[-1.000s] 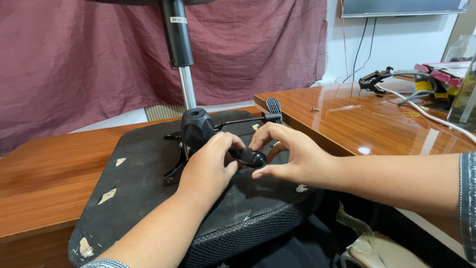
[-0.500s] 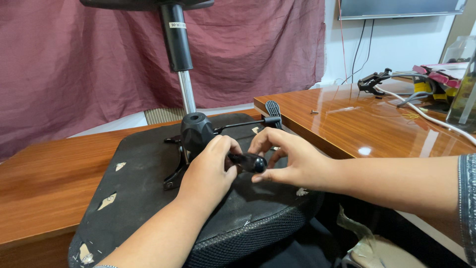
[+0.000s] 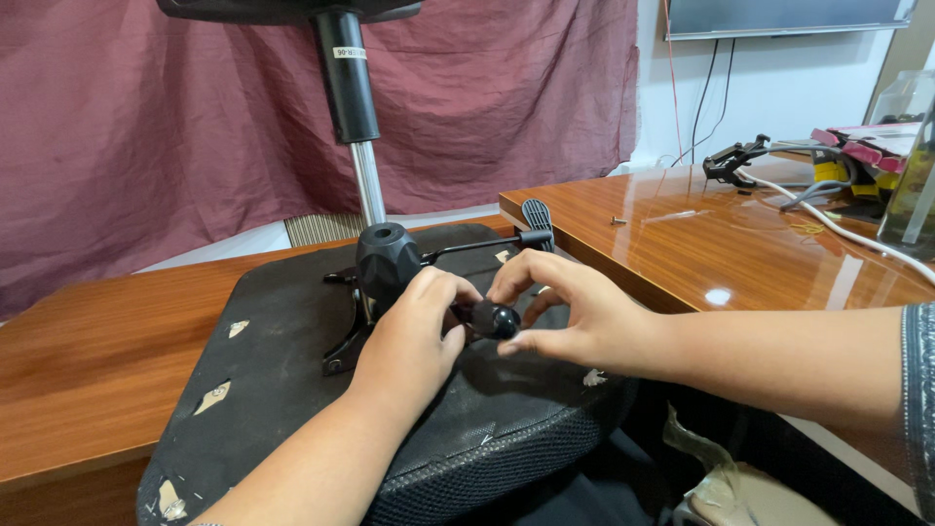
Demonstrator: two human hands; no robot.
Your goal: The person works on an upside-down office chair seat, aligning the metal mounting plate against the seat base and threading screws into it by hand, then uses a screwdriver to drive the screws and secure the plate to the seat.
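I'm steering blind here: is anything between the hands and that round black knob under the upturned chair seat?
Nothing visible is. The right hand already pinches the round black knob in its fingertips, and the left hand closes on the mechanism beside it. What lies under the left palm is hidden.

Maroon curtain [image 3: 146,146] backdrop, glossy wooden desks [image 3: 740,244], white wall [image 3: 779,88] with hanging cables [image 3: 696,97], screen's lower edge [image 3: 789,15]

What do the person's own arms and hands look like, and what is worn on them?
Both forearms are bare, and neither the left hand nor the right hand wears a glove; no ring shows. The right arm has a dark patterned sleeve near the elbow.
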